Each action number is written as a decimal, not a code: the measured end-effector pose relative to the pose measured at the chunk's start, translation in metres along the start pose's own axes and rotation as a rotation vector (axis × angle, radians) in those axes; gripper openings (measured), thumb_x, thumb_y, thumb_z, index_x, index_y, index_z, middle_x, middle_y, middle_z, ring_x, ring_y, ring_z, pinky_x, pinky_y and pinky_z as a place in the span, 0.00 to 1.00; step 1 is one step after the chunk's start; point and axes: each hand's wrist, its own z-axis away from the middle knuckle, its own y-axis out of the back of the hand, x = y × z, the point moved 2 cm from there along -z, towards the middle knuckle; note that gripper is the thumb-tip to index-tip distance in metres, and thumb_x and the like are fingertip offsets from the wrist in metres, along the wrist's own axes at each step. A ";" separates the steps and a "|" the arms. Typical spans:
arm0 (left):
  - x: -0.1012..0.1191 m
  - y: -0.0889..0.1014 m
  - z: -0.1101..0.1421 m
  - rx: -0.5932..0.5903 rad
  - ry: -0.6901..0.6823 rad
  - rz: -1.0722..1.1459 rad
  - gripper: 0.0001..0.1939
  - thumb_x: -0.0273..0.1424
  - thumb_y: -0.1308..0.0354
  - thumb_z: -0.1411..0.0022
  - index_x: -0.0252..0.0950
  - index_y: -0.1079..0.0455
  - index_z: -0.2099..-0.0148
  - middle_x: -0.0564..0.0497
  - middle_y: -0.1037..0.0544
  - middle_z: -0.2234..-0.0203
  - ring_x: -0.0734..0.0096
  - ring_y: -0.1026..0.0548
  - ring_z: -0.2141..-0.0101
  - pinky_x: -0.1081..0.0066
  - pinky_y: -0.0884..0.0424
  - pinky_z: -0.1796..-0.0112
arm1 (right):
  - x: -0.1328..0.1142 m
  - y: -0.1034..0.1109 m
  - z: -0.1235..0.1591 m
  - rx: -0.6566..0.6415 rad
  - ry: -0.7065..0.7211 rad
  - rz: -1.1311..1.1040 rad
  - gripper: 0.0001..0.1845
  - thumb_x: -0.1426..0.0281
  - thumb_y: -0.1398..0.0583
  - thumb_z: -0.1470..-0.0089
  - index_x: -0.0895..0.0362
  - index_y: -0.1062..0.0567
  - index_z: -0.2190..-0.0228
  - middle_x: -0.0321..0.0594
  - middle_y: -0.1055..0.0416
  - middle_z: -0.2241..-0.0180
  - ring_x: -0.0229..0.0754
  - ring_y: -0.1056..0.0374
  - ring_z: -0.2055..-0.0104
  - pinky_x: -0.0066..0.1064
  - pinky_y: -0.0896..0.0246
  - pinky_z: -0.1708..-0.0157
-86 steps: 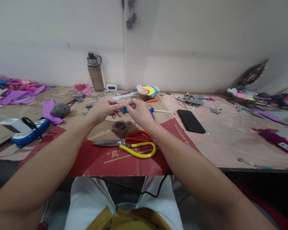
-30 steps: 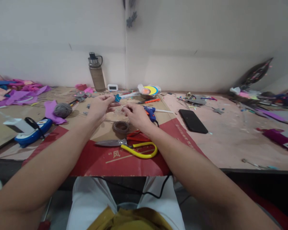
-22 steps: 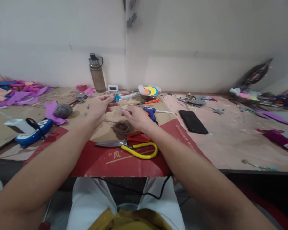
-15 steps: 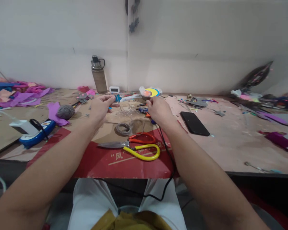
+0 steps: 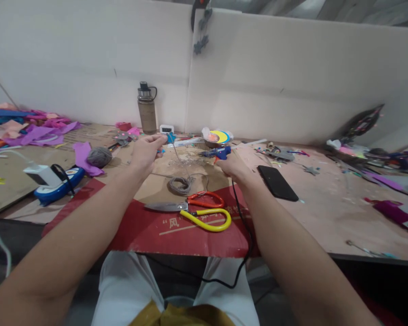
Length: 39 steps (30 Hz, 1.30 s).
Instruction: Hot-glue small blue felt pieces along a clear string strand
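Note:
Between the thumb and fingers of my left hand is a small blue star, with a strand of grey yarn trailing down from it. My right hand is closed around a blue glue gun whose nozzle points left; its black cord runs down over the board's edge. Below and between my hands lies a loose coil of grey yarn. Nearer to me, scissors with one red and one yellow handle rest on the red part of a cardboard sheet.
A blue power strip with a white plug and a ball of grey yarn sit left. A bottle and a small bowl stand by the wall. A black phone lies to the right. Coloured scraps pile at far left.
My right hand has taken hold of the glue gun and raised it from the board. My left hand still pinches the blue star. The camera view has tilted up slightly.

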 end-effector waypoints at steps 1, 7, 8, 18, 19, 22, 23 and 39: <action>0.000 0.000 0.000 0.006 -0.007 -0.017 0.04 0.28 0.36 0.50 0.33 0.28 0.72 0.55 0.32 0.80 0.84 0.39 0.82 0.83 0.45 0.84 | -0.006 0.003 0.001 0.010 -0.025 -0.015 0.08 0.69 0.42 0.55 0.58 0.27 0.69 0.44 0.28 0.73 0.45 0.31 0.70 0.36 0.35 0.69; 0.001 0.001 0.001 0.036 0.064 -0.051 0.05 0.28 0.35 0.51 0.33 0.28 0.72 0.54 0.29 0.78 0.85 0.40 0.83 0.83 0.49 0.86 | -0.061 0.007 0.029 -0.022 0.237 -0.575 0.20 0.75 0.48 0.53 0.55 0.34 0.56 0.42 0.30 0.56 0.38 0.31 0.64 0.31 0.31 0.67; 0.001 0.001 0.001 0.045 0.079 -0.040 0.05 0.28 0.35 0.51 0.33 0.29 0.72 0.54 0.29 0.78 0.86 0.41 0.84 0.83 0.51 0.86 | -0.068 0.006 0.035 -0.055 0.283 -0.625 0.20 0.75 0.48 0.52 0.54 0.35 0.56 0.41 0.29 0.56 0.37 0.32 0.65 0.30 0.31 0.68; 0.002 -0.001 0.001 0.043 0.102 -0.071 0.04 0.25 0.37 0.53 0.30 0.28 0.72 0.54 0.33 0.82 0.86 0.44 0.85 0.83 0.57 0.87 | -0.068 -0.012 0.040 -0.136 0.460 -0.534 0.15 0.67 0.44 0.45 0.51 0.34 0.55 0.38 0.30 0.64 0.39 0.34 0.69 0.32 0.34 0.72; 0.001 -0.001 0.001 0.035 0.096 -0.073 0.04 0.26 0.37 0.53 0.30 0.28 0.72 0.55 0.33 0.82 0.86 0.44 0.85 0.83 0.57 0.87 | -0.069 -0.012 0.041 -0.118 0.463 -0.507 0.16 0.67 0.43 0.45 0.51 0.35 0.54 0.39 0.30 0.63 0.40 0.33 0.67 0.33 0.33 0.69; -0.001 0.000 -0.001 0.011 0.086 -0.073 0.05 0.27 0.36 0.52 0.30 0.28 0.72 0.55 0.35 0.82 0.85 0.45 0.84 0.83 0.58 0.87 | -0.072 -0.009 0.043 -0.080 0.481 -0.455 0.19 0.68 0.43 0.46 0.51 0.35 0.51 0.41 0.29 0.60 0.43 0.32 0.61 0.37 0.33 0.62; -0.001 0.000 -0.001 0.005 0.086 -0.071 0.05 0.27 0.36 0.52 0.30 0.28 0.72 0.55 0.35 0.82 0.85 0.45 0.84 0.83 0.58 0.87 | -0.073 -0.009 0.044 -0.074 0.488 -0.442 0.19 0.68 0.44 0.46 0.51 0.35 0.51 0.41 0.29 0.59 0.44 0.32 0.59 0.38 0.33 0.59; 0.002 -0.005 0.003 -0.023 0.102 -0.034 0.05 0.27 0.36 0.51 0.31 0.29 0.73 0.54 0.33 0.81 0.86 0.45 0.84 0.83 0.57 0.87 | -0.068 -0.013 0.040 -0.071 0.524 -0.335 0.20 0.67 0.45 0.45 0.53 0.35 0.50 0.44 0.28 0.57 0.47 0.32 0.58 0.42 0.36 0.53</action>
